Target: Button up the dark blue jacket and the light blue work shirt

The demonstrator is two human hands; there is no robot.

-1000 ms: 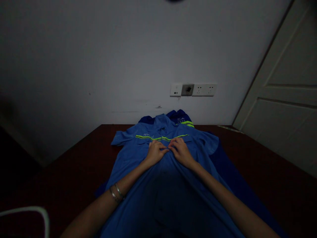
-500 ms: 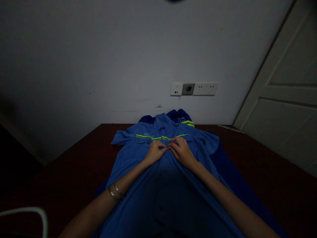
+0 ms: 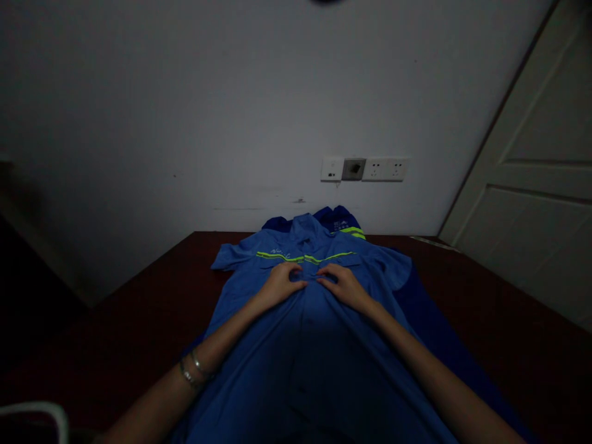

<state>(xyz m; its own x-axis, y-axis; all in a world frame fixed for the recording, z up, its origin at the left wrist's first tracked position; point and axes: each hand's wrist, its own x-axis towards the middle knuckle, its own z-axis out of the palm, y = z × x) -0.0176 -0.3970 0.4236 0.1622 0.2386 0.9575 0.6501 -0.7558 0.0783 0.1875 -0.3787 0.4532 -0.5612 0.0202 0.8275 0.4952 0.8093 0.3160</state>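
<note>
A blue short-sleeved work shirt (image 3: pixel 303 345) lies front up, its collar toward the wall, with yellow-green stripes across the chest. My left hand (image 3: pixel 279 285) rests on the shirt front just left of the button placket, thumb and forefinger parted in a curve. Opposite it, right of the placket, my right hand (image 3: pixel 345 285) has its thumb and fingers apart too, tips touching the cloth. Small folds run between and below the hands. Two bracelets (image 3: pixel 192 368) circle my left wrist.
Darker blue clothing (image 3: pixel 333 219) with yellow-green stripes lies under the shirt and shows at its right side. The dark red tabletop (image 3: pixel 171 283) meets a wall with sockets (image 3: pixel 383 169). A panelled door (image 3: pixel 531 203) stands at right; a white curved object (image 3: pixel 41 407) is at lower left.
My fingertips were pinched together at the placket; now the hands have drawn slightly apart and the fingers have spread. The view has shifted a little.
</note>
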